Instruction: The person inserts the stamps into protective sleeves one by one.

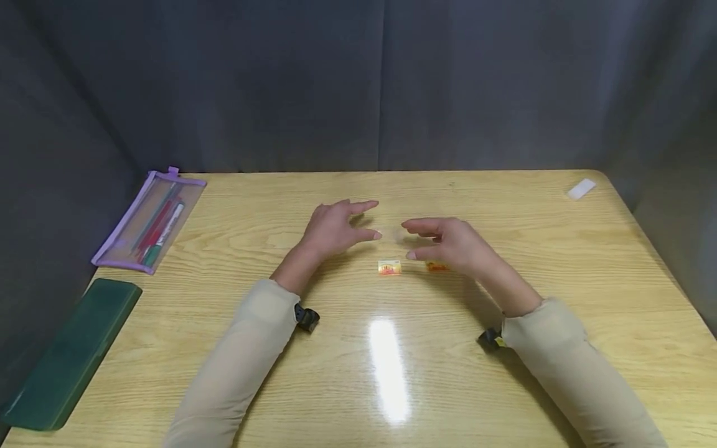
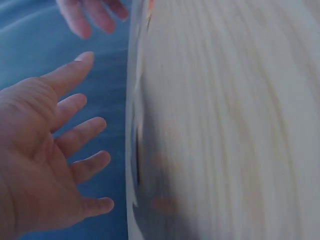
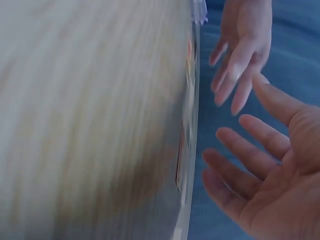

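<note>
Above the table, my left hand (image 1: 338, 229) is held with its fingers spread, and nothing shows in its grasp. Facing it, my right hand (image 1: 450, 242) has its thumb apart from its relaxed, slightly bent fingers. A small flat rectangle printed in yellow and orange (image 1: 389, 267) lies between and just below the two hands. Another similar printed rectangle (image 1: 437, 266) is partly hidden beneath the right hand. From the side, the left wrist view shows the left palm (image 2: 35, 155) with fingers apart. Open fingers (image 3: 245, 160) also appear in the right wrist view, above the tabletop.
A purple-edged mesh pencil pouch (image 1: 151, 218) with pens and markers inside lies at the back left. Closer in on that side is a dark green case (image 1: 73, 354). A small white block (image 1: 581, 188) sits near the back right corner of the wooden table (image 1: 313, 386). Dark curtains hang behind.
</note>
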`<state>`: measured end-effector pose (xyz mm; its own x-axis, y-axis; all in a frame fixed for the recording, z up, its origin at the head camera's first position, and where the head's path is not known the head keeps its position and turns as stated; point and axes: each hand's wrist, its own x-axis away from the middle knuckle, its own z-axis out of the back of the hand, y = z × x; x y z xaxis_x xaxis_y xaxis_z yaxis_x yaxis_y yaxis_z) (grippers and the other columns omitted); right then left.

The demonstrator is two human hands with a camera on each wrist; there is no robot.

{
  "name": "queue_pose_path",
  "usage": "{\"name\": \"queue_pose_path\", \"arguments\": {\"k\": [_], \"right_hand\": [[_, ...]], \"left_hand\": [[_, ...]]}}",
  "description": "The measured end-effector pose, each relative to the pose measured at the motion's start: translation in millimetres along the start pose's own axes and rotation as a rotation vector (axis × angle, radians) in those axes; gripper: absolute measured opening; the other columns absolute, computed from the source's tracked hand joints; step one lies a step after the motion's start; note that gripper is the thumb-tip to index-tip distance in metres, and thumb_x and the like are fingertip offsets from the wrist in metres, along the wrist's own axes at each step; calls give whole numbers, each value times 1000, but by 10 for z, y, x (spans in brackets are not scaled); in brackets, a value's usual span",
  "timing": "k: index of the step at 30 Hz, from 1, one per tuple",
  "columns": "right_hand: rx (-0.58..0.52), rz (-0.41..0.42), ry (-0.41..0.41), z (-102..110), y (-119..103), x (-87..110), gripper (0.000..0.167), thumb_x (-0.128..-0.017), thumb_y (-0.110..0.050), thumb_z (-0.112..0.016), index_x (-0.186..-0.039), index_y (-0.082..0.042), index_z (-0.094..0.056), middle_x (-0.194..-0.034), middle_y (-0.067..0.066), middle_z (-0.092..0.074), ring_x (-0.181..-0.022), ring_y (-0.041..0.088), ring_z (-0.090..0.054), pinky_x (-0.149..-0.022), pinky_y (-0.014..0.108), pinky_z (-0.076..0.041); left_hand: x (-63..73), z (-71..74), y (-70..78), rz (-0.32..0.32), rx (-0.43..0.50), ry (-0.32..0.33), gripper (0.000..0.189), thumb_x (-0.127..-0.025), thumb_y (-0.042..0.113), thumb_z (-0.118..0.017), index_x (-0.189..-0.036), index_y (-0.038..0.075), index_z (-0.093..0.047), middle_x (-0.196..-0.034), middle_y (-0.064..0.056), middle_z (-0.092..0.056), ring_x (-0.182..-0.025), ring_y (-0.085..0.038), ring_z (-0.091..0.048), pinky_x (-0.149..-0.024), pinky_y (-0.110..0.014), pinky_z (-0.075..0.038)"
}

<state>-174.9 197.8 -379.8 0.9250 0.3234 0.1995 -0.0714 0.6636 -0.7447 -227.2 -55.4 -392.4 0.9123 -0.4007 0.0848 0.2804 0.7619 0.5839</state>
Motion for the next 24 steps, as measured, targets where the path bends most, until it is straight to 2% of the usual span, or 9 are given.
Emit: {"name": "queue_pose_path", "arguments": {"k": [4,7,13,18,24], "right_hand": [[92,11,0,-57,-36,-18,55,-90,-29,-78,-142,-22,-61,-147,6,-59,-132,34,-58,-104,51,-52],[119,30,2,-95,-49,-41,49,-90,-28,-79,-136,-20,-65,-139,6,-65,-122,30,-66,-95,46,-57],[113,84,-18,-189,-75,-103,39,-89,-19,-80,-126,-13,-71,-114,5,-76,-103,19,-69,-86,36,-57],[160,108,-32,-251,-94,-142,38,-86,-19,-82,-122,-11,-73,-107,4,-76,-96,16,-69,-86,35,-56],[195,80,-49,-286,-104,-139,36,-87,-22,-82,-120,-12,-74,-108,3,-76,-96,16,-69,-85,36,-57]], "left_hand": [[-92,-89,93,-20,-89,-50,64,-91,45,-75,-149,40,-49,-154,2,-52,-152,-29,-34,-125,-61,-15],[-144,-133,155,-28,-154,-77,63,-92,43,-75,-149,39,-50,-154,4,-52,-153,-29,-33,-124,-66,-13],[-181,-186,178,-17,-268,-120,52,-94,43,-71,-143,32,-59,-154,5,-52,-147,-26,-43,-122,-63,-22],[-139,-144,162,12,-272,-100,42,-94,40,-71,-134,30,-67,-148,5,-58,-137,-24,-54,-119,-54,-32],[-114,-140,143,23,-215,-90,35,-95,36,-72,-129,28,-71,-149,3,-58,-138,-25,-54,-108,-43,-49]]}}
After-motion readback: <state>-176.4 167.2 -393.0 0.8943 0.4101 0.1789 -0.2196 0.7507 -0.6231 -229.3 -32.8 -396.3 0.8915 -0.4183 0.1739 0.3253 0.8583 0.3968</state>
